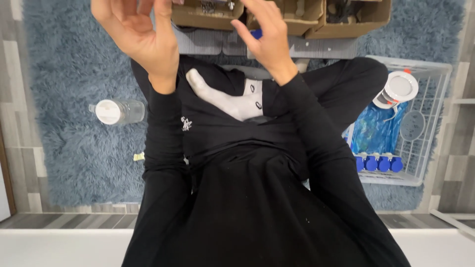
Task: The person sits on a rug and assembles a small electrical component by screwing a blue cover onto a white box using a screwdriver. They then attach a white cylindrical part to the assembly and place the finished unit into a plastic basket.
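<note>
Rug shaggy grey-blue. Clothes plain black. Sock white, small black marks. Boxes brown cardboard. Basket white wire, blue bag inside. Bottle clear, white cap.

Open brown cardboard boxes lie side by side on the rug, just beyond the fingertips of both raised hands; their contents are too cropped to tell.

Open shaggy rug lies to the left, broken only by a lying plastic bottle — ahead cardboard boxes wall the way, and a white wire basket crowds the right.
</note>
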